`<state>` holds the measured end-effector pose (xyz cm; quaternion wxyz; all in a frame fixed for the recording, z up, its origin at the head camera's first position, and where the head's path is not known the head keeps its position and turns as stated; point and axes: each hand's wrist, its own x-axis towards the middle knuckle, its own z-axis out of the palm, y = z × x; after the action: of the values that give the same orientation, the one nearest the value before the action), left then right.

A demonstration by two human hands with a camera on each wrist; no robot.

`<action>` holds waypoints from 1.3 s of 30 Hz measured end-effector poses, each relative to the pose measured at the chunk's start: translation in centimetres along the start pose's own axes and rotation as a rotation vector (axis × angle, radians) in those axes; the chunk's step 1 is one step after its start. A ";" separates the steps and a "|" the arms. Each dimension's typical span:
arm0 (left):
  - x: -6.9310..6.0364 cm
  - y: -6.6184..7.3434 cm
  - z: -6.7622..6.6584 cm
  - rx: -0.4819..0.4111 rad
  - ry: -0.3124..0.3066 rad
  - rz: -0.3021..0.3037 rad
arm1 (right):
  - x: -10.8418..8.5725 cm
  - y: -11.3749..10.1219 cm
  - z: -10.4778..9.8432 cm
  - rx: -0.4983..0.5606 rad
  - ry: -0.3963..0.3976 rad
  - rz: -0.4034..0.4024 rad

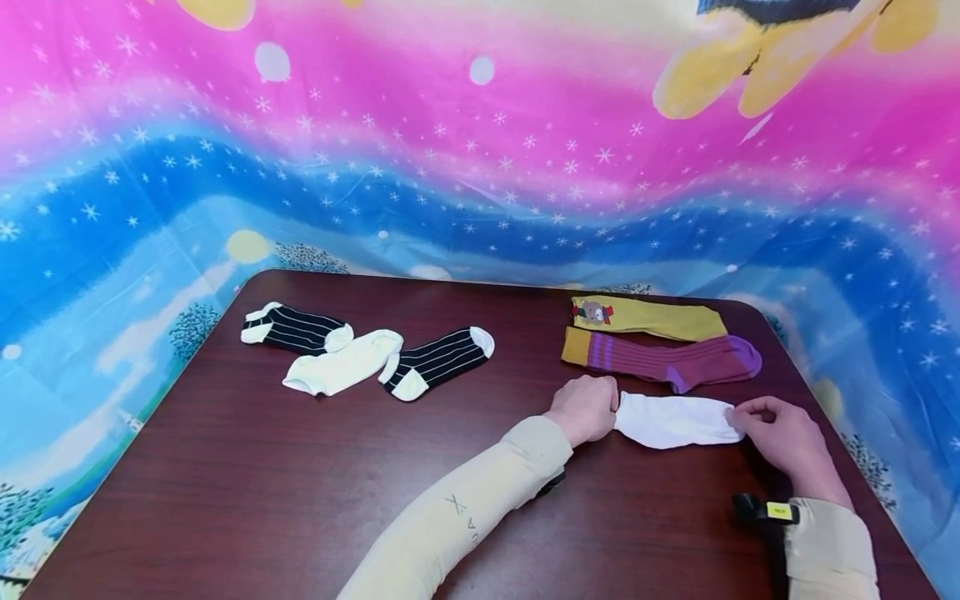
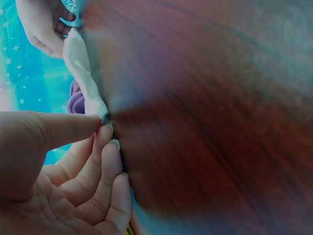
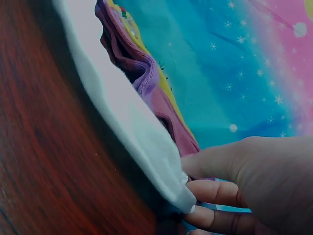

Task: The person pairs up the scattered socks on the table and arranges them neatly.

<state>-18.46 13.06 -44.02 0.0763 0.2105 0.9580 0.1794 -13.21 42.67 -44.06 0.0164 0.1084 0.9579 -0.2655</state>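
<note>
A white sock (image 1: 678, 420) stretches lengthwise between my two hands at the right side of the table. My left hand (image 1: 587, 408) pinches its left end; in the left wrist view the thumb (image 2: 73, 128) meets the index fingertip at the fabric. At the other end, my right hand (image 1: 783, 433) pinches the sock between thumb and fingers, also visible in the right wrist view (image 3: 230, 186). Just behind the white sock lies a purple striped sock (image 1: 645, 358) with a mustard cuff. Beyond that is a yellow sock (image 1: 660, 318) bearing an animal face.
On the left of the dark wooden table (image 1: 247, 483) lie two black pinstriped socks, one farther left (image 1: 300, 329) and one nearer the middle (image 1: 442, 360). A second white sock (image 1: 345, 362) lies between them, touching both. A colourful printed cloth (image 1: 420, 150) hangs around the table edges.
</note>
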 end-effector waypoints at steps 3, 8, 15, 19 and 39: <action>-0.1 -0.1 -0.1 -0.026 -0.012 0.007 | 0.0 -0.2 -0.1 0.007 -0.005 0.018; -0.3 -0.4 -0.7 -0.071 -0.031 0.009 | -0.1 -0.6 -0.2 0.017 -0.003 0.033; -0.3 -1.0 -1.9 -0.086 -0.014 0.008 | 0.0 -1.0 -0.2 0.033 0.023 0.021; -0.4 -1.4 -2.4 -0.083 0.000 0.012 | 0.0 -1.5 0.1 0.041 0.061 -0.003; -2.0 -5.9 -6.4 -0.159 0.103 0.049 | 0.3 -5.7 1.2 0.091 0.236 -0.140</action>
<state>-20.27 5.24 -40.21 0.0389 0.2177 0.9378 0.2675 -14.78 37.35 -42.21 -0.1199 0.0723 0.9452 -0.2948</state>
